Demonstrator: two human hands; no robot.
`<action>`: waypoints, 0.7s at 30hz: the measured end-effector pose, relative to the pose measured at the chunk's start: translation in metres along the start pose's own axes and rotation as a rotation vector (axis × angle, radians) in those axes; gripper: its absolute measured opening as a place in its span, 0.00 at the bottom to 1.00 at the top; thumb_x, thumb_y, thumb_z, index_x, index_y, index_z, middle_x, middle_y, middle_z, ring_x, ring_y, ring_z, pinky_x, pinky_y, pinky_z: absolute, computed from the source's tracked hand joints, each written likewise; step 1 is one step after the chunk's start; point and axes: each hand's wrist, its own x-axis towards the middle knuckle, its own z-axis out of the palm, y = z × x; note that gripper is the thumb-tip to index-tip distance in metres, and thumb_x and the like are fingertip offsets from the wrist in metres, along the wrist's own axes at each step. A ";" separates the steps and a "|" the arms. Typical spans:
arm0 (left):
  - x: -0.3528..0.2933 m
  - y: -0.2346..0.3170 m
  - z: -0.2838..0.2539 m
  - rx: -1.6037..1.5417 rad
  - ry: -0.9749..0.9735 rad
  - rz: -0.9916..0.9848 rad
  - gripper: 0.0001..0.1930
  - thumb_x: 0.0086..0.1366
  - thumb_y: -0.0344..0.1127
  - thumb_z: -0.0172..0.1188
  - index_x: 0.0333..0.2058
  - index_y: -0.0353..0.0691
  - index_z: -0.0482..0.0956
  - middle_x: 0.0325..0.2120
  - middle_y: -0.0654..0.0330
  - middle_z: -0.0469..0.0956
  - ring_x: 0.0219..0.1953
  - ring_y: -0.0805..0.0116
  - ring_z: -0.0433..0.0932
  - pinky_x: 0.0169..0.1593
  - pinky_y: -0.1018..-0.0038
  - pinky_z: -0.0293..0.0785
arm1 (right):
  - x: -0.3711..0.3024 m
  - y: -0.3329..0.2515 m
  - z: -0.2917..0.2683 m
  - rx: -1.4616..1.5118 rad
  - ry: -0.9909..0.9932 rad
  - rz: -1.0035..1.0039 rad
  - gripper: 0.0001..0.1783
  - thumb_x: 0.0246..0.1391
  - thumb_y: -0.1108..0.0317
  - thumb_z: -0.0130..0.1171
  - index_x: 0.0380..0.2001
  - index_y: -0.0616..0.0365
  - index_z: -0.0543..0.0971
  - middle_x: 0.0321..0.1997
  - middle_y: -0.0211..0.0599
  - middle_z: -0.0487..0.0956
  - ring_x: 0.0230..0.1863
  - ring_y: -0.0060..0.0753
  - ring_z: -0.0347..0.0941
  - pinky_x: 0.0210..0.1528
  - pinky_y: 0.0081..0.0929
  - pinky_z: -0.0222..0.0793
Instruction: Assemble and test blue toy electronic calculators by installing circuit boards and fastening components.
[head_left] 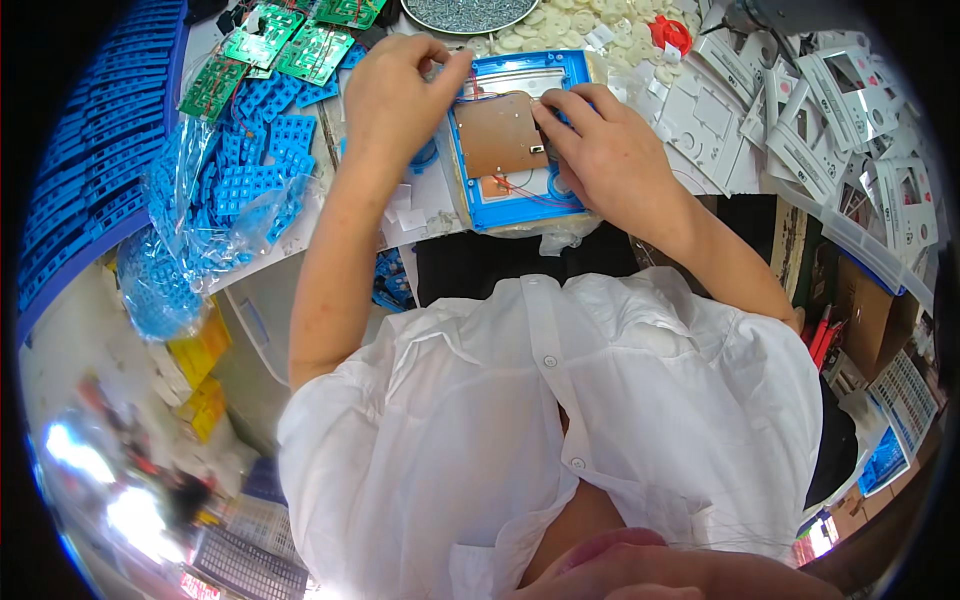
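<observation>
Now, head view: two bare hands at work.
Brown rectangular circuit board [500, 135]: on the blue rectangular plastic frame [525, 212].
Left hand [400, 100]: fingers curled by the frame's upper-left corner; cannot tell what they pinch.
Right hand [615, 150]: fingers bent at board's right edge, grip unclear.
White plastic panels [828, 100]: printed strips, unreadably small.

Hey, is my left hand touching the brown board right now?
Apart: in the head view, a bit of the blue frame shows between your left hand and the brown board.
</observation>
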 end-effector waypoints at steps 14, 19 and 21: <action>-0.028 0.017 0.011 -0.314 0.053 0.060 0.07 0.62 0.33 0.69 0.36 0.37 0.86 0.33 0.58 0.85 0.35 0.66 0.80 0.42 0.70 0.73 | 0.018 0.023 -0.011 0.285 0.377 -0.004 0.18 0.50 0.70 0.67 0.47 0.54 0.85 0.45 0.37 0.83 0.47 0.43 0.75 0.53 0.38 0.72; -0.031 0.016 0.016 -0.489 0.098 0.059 0.06 0.63 0.36 0.67 0.32 0.41 0.84 0.26 0.62 0.82 0.29 0.65 0.77 0.46 0.67 0.66 | 0.056 0.021 -0.003 0.606 0.338 -0.010 0.18 0.54 0.73 0.68 0.50 0.56 0.84 0.43 0.39 0.83 0.45 0.37 0.79 0.49 0.30 0.75; -0.030 0.016 0.016 -0.499 0.086 0.041 0.05 0.63 0.35 0.67 0.32 0.41 0.84 0.26 0.62 0.81 0.29 0.65 0.77 0.46 0.67 0.66 | 0.060 0.024 0.010 0.605 0.305 0.022 0.16 0.55 0.72 0.69 0.48 0.57 0.85 0.41 0.38 0.83 0.41 0.32 0.81 0.45 0.27 0.77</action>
